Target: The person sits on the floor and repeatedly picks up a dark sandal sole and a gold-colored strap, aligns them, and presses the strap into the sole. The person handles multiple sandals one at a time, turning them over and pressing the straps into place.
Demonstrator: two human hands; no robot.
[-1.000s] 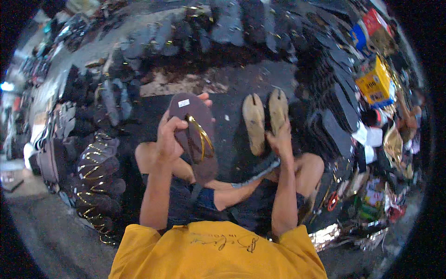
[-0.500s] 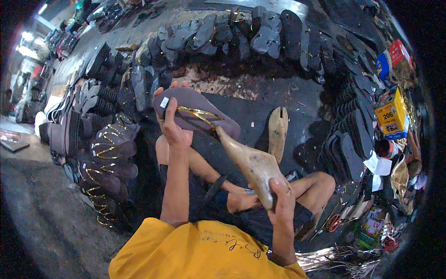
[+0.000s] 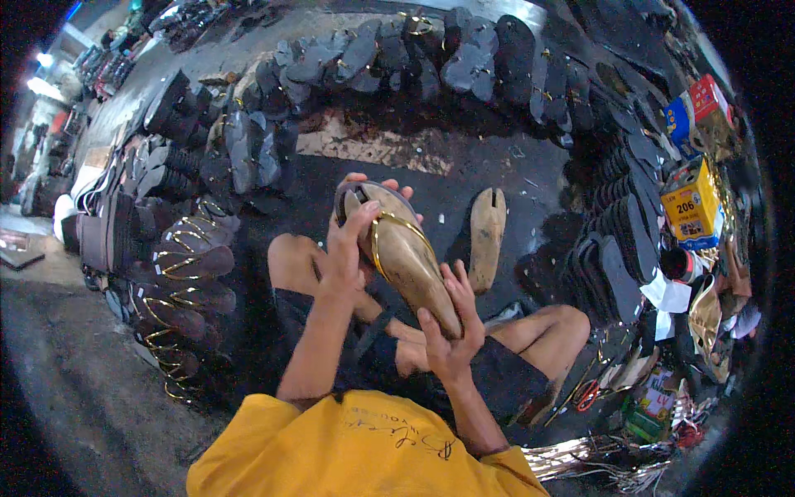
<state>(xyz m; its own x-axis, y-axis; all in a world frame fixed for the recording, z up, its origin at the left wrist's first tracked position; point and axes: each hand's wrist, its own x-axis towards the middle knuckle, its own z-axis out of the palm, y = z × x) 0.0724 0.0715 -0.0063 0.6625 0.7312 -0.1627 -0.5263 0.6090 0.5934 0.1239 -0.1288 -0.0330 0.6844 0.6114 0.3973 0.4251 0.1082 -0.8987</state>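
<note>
A worn wooden shoe last (image 3: 406,265) lies along a dark flip-flop, its toe end under the gold V-shaped strap (image 3: 421,234). Only the rim of the flip-flop (image 3: 340,199) shows around the last's slotted toe. My left hand (image 3: 352,240) is closed around the toe end, fingers behind the sole and thumb pressing on top. With my right hand (image 3: 451,331) I grip the narrow heel end of the last, thumb on one side and fingers on the other. A second wooden last (image 3: 487,238) rests on the dark work surface just beyond my right hand.
Dark soles (image 3: 360,58) stand in a curved row at the far side. Finished gold-strapped flip-flops (image 3: 186,257) lie in a stack at left. Piled soles (image 3: 609,273), a yellow box (image 3: 694,207) and red-handled scissors (image 3: 588,396) are on the right.
The last has slid under the strap and now lies along the flip-flop. My right hand has moved up and left with it; my left hand has shifted right and lower.
</note>
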